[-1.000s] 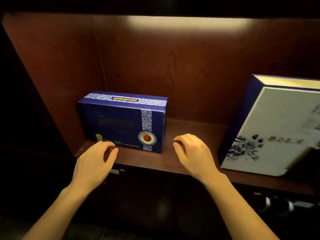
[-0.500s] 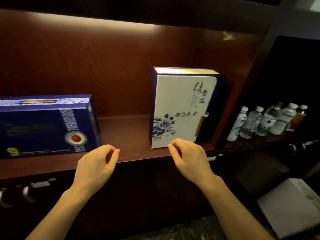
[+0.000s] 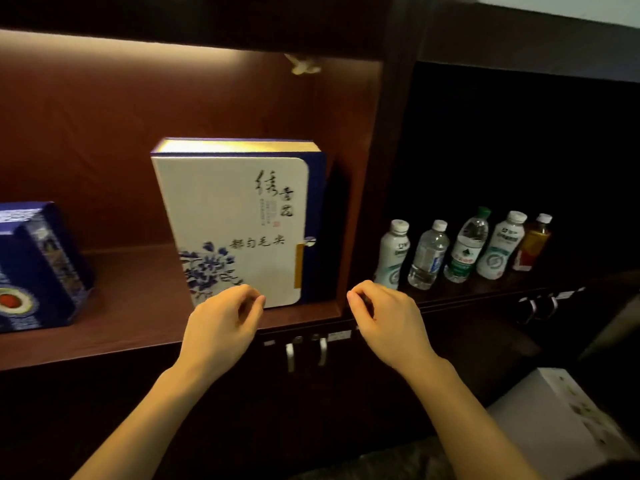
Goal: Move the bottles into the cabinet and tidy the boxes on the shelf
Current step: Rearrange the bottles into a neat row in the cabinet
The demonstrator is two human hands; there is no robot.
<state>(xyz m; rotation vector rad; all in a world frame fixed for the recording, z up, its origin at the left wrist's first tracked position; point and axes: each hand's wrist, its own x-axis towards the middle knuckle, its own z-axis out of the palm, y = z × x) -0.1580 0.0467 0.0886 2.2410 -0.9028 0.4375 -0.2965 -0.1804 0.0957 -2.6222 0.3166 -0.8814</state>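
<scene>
My left hand (image 3: 221, 323): the fingers are curled loosely toward the thumb and they hold nothing; it hangs in front of the shelf edge.
My right hand (image 3: 388, 320): curled in the same loose way, also with nothing inside; it is in front of the dark post that divides the two sections.
White box (image 3: 235, 230): just behind my left hand and above it, standing upright on the shelf (image 3: 138, 306); my fingertips cover its lower edge, but I cannot tell if they touch it. It has blue flowers and dark writing on the front, and a blue spine.
Blue box (image 3: 38, 268): far to the left of my left hand, on the same shelf, well apart from the white box and cut by the picture border.
Bottles (image 3: 464, 249): five in one row, to the right of my right hand and a little higher, on a dark ledge in the unlit section; all stand upright, close beside each other.
Door handles (image 3: 306, 351): two metal ones, below and between my hands, on the closed cabinet doors.
Pale box (image 3: 554, 417): low, to the right of my right forearm.
</scene>
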